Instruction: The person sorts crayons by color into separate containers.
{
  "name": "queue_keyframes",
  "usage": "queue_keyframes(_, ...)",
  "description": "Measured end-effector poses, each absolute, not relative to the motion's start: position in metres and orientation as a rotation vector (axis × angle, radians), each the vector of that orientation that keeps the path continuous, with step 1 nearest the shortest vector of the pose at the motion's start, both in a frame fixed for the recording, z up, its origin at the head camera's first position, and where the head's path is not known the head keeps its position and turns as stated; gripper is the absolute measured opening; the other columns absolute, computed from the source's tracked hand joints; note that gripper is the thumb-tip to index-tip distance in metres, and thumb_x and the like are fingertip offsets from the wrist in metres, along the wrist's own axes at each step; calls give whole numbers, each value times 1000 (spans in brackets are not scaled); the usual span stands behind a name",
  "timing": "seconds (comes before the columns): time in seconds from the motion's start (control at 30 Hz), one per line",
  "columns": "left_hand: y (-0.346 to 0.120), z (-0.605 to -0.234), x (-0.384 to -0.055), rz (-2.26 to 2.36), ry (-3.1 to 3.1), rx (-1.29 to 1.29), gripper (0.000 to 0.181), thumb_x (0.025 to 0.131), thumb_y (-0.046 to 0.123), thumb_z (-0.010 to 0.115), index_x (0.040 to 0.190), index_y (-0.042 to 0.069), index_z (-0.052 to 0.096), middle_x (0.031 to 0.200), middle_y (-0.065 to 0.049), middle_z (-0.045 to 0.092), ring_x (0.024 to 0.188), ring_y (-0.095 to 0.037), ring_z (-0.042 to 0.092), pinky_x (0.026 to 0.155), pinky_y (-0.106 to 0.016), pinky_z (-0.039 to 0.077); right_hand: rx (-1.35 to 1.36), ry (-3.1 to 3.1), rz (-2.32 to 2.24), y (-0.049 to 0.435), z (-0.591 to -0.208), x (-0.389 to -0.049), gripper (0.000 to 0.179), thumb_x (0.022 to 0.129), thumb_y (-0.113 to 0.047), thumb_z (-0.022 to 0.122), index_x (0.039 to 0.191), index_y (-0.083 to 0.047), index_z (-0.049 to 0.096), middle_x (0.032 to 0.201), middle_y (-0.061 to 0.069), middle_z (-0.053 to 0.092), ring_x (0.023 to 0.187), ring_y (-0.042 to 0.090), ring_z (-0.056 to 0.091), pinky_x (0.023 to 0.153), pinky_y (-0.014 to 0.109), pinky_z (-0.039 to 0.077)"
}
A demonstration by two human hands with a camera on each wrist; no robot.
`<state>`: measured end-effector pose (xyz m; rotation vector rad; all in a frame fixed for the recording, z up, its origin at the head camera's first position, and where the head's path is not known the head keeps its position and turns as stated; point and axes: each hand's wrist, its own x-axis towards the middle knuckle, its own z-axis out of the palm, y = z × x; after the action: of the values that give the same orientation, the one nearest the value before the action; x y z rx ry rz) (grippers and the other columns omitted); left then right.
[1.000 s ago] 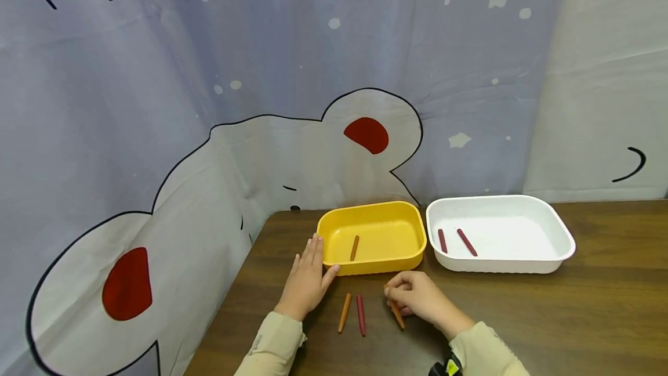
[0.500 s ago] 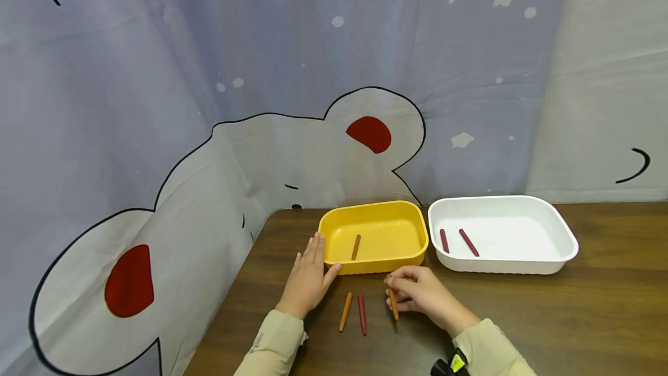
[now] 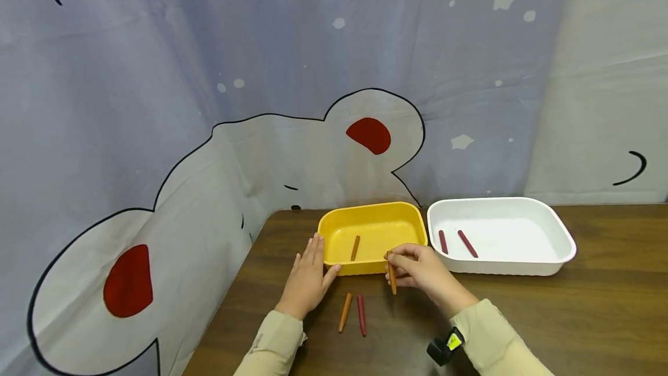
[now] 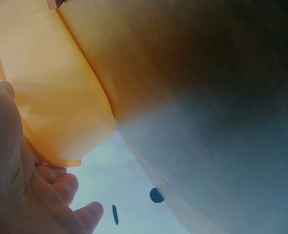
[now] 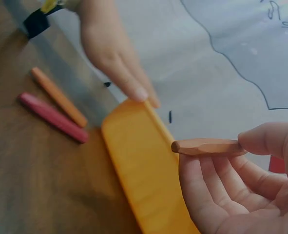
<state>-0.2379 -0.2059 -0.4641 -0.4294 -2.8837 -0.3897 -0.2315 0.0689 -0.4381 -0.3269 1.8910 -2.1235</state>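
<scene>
My right hand (image 3: 425,276) pinches an orange crayon (image 5: 209,147) between thumb and fingers, over the front edge of the yellow tray (image 3: 360,270). My left hand (image 3: 304,284) rests along that tray's left front corner, fingers straight, thumb at the front rim. Inside the yellow tray lies one orange crayon (image 3: 355,248). On the table in front of it, another orange crayon (image 3: 345,313) and a red crayon (image 3: 362,315) lie side by side. In the left wrist view, fingers (image 4: 61,187) touch the tray's side.
To the right of the yellow tray stands a white tray (image 3: 506,267), holding two dark red crayons (image 3: 467,243). Both trays sit near the back of the wooden table (image 3: 522,318), against a printed curtain (image 3: 292,45).
My right hand has lifted the orange crayon off the table and moved it forward to the yellow tray's front edge. The left hand has stayed in place.
</scene>
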Motion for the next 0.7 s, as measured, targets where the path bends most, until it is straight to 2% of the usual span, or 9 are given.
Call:
queue_keyframes(0.37,-208,-463,-237,-376,-2867,-443,77,106,47,49,157,-6,27,164,-23,23,151,-37,26,116,-63,28,-259,1865,-2186,61,-415,-252,24,103,-11,58,111,11,60,88,9,66,78,20,69,75,35,62)
queue_keyframes(0.7,-207,-463,-239,-384,-2868,-442,76,106,47,48,157,-5,27,164,-23,23,151,-37,26,116,-62,28,-215,1857,-2189,57,-409,-278,28,105,-13,56,115,12,59,94,15,66,82,22,70,80,34,61)
